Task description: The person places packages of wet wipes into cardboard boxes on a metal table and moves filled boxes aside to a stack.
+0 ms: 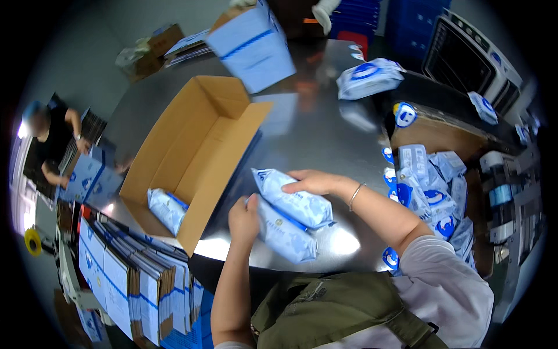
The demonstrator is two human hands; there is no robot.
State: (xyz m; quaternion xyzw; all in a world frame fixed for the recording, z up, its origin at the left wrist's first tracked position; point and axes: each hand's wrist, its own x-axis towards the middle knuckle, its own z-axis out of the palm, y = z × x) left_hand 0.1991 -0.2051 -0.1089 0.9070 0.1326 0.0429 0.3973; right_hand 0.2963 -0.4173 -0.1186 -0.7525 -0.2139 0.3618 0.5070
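Two light-blue soft packs, which look like wipes packs, are held side by side over the metal table. My right hand (314,182), with a bangle on its wrist, grips the upper wipes pack (299,202), thumb on top. The lower wipes pack (283,232) is in my left hand (243,222), whose fingers close on its left end. Left of my hands stands an open cardboard box (195,139). One more pack (167,210) lies in its near end. The undersides of the held packs are hidden.
A bin (424,136) of loose packs is at the right, beside a black conveyor (430,93) carrying packs. Another pack (369,78) lies on the table's far right. Flattened cartons (133,273) stand at lower left. A blue-white box (253,49) is at the back; a person (55,139) handles another box at far left.
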